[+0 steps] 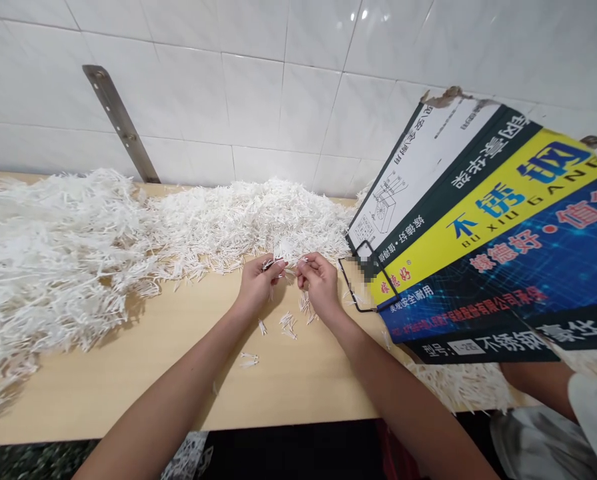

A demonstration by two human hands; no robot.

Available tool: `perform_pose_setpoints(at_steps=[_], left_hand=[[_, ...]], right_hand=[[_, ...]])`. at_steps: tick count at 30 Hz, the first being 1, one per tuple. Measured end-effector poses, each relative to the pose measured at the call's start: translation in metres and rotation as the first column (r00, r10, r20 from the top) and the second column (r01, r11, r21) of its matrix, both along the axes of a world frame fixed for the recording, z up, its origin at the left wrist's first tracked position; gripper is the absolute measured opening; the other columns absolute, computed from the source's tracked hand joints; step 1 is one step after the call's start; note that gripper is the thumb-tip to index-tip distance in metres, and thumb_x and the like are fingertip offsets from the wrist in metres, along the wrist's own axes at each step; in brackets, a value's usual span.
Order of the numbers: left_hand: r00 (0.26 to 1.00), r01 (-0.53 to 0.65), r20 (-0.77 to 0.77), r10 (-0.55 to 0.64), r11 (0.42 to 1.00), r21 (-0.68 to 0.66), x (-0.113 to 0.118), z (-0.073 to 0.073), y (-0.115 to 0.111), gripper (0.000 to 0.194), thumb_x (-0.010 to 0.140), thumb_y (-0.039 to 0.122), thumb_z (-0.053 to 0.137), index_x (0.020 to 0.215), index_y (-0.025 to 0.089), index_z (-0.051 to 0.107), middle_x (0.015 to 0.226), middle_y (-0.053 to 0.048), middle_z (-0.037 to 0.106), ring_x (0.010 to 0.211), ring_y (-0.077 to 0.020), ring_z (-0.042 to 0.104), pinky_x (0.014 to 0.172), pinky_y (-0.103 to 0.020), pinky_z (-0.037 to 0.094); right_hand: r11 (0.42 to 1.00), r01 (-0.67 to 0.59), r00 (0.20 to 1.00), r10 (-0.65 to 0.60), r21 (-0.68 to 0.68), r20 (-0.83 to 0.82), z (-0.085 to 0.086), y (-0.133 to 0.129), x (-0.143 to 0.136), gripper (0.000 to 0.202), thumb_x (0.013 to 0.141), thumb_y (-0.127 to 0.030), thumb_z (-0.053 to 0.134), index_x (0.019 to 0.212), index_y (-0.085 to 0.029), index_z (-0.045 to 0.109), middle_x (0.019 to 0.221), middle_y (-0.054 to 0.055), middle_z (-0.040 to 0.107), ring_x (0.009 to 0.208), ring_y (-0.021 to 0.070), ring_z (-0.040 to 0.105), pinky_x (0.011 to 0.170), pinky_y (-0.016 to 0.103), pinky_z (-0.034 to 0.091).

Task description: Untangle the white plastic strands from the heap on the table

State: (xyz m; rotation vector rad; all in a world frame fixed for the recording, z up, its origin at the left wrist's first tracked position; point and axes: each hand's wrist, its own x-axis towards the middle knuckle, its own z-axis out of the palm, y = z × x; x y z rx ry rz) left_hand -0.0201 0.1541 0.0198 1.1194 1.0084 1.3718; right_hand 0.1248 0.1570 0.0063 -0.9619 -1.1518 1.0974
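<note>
My left hand (259, 281) and my right hand (320, 281) are close together above the table, fingers pinched. Between them is a white plastic piece with thin prongs (289, 249), gripped at its left side by my left fingers. What my right fingertips pinch is too small to make out, though white bits show there. Just behind my hands rises a long heap of small white plastic pieces (258, 213). Several loose white slivers (288, 325) lie on the table below my hands, with another little cluster (249, 360) nearer the front edge.
A larger white heap (53, 253) covers the table's left side. On the right, a printed cardboard box (478, 227) leans beside a black wire frame (342, 275). Another person's arm (538, 387) shows beneath it. A metal bracket (121, 123) stands against the tiled wall (258, 93).
</note>
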Motion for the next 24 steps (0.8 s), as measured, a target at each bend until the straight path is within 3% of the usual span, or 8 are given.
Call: perform_pose_setpoints(at_steps=[3, 5, 9, 11, 14, 17, 21, 24], left_hand=[[0.988, -0.097, 0.11, 0.104, 0.993, -0.069, 0.004, -0.004, 0.002, 0.026, 0.071, 0.036, 0.08, 0.066, 0.017, 0.063, 0.061, -0.001, 0.059, 0.056, -0.0107, 0.046, 0.054, -0.024, 0.033], [0.99, -0.093, 0.096, 0.101, 0.993, -0.077, 0.006, -0.002, 0.003, 0.025, 0.07, 0.035, 0.08, 0.066, 0.017, 0.063, 0.06, -0.002, 0.059, 0.056, -0.0115, 0.047, 0.055, -0.025, 0.034], [0.986, 0.168, 0.0, -0.168, 0.986, -0.001, 0.003, 0.007, 0.004, 0.029, 0.077, 0.039, 0.075, 0.062, 0.016, 0.065, 0.063, -0.005, 0.061, 0.062, -0.0155, 0.053, 0.067, -0.03, 0.044], [0.975, 0.22, -0.013, -0.22, 0.975, 0.031, -0.001, 0.011, 0.005, 0.032, 0.083, 0.042, 0.069, 0.064, 0.016, 0.066, 0.066, -0.006, 0.062, 0.068, -0.0181, 0.057, 0.075, -0.033, 0.047], [0.978, 0.099, -0.189, -0.091, 0.995, 0.033, -0.008, 0.011, 0.006, 0.044, 0.084, 0.051, 0.07, 0.057, 0.018, 0.057, 0.057, -0.001, 0.05, 0.062, -0.0165, 0.051, 0.066, -0.03, 0.042], [0.934, 0.015, -0.358, 0.004, 0.999, 0.05, -0.011, 0.005, 0.009, 0.049, 0.076, 0.055, 0.078, 0.055, 0.018, 0.053, 0.055, 0.003, 0.041, 0.058, -0.0137, 0.042, 0.058, -0.028, 0.034], [0.914, 0.032, -0.406, -0.008, 0.998, 0.052, -0.01, -0.001, 0.014, 0.042, 0.071, 0.055, 0.08, 0.067, 0.017, 0.062, 0.062, 0.001, 0.053, 0.065, -0.0157, 0.048, 0.061, -0.028, 0.038], [0.927, 0.12, -0.36, -0.106, 0.993, 0.016, -0.013, -0.002, 0.018, 0.039, 0.078, 0.054, 0.075, 0.077, 0.015, 0.069, 0.069, -0.002, 0.063, 0.068, -0.0173, 0.054, 0.064, -0.029, 0.042]], right_hand=[[0.997, 0.079, 0.995, -0.079, 0.002, -0.058, 0.0, -0.001, -0.004, 0.02, 0.085, -0.037, 0.071, 0.084, -0.02, 0.059, 0.066, -0.003, 0.062, 0.047, 0.0095, 0.052, 0.047, 0.024, 0.041], [0.996, 0.085, 0.993, -0.084, 0.011, -0.086, -0.001, 0.001, -0.004, 0.021, 0.085, -0.037, 0.07, 0.086, -0.02, 0.058, 0.068, -0.003, 0.063, 0.048, 0.0099, 0.054, 0.049, 0.024, 0.044], [0.999, 0.016, 0.998, -0.013, 0.044, -0.059, 0.0, 0.009, 0.002, 0.02, 0.088, -0.039, 0.067, 0.092, -0.022, 0.058, 0.069, -0.004, 0.062, 0.056, 0.0131, 0.06, 0.059, 0.027, 0.051], [0.999, -0.022, 1.0, 0.022, 0.045, -0.007, 0.001, 0.012, 0.004, 0.018, 0.088, -0.038, 0.067, 0.094, -0.022, 0.059, 0.072, -0.003, 0.064, 0.061, 0.0145, 0.063, 0.064, 0.028, 0.054], [1.0, 0.006, 1.0, -0.006, 0.013, 0.009, 0.001, 0.015, 0.004, 0.017, 0.084, -0.034, 0.069, 0.092, -0.022, 0.06, 0.079, -0.001, 0.067, 0.063, 0.0146, 0.064, 0.065, 0.029, 0.055], [1.0, 0.023, 0.999, -0.023, -0.01, 0.022, 0.0, 0.016, 0.002, 0.017, 0.082, -0.032, 0.072, 0.09, -0.021, 0.062, 0.077, -0.001, 0.067, 0.064, 0.0147, 0.064, 0.065, 0.028, 0.055], [1.0, -0.01, 0.996, 0.008, 0.022, 0.09, 0.0, 0.018, 0.001, 0.014, 0.085, -0.031, 0.07, 0.092, -0.021, 0.065, 0.084, 0.001, 0.068, 0.079, 0.0163, 0.067, 0.073, 0.027, 0.055], [0.993, -0.119, 0.988, 0.121, -0.027, 0.092, 0.001, 0.019, 0.002, 0.015, 0.086, -0.033, 0.068, 0.095, -0.021, 0.065, 0.085, 0.001, 0.068, 0.078, 0.0164, 0.066, 0.069, 0.027, 0.055]])
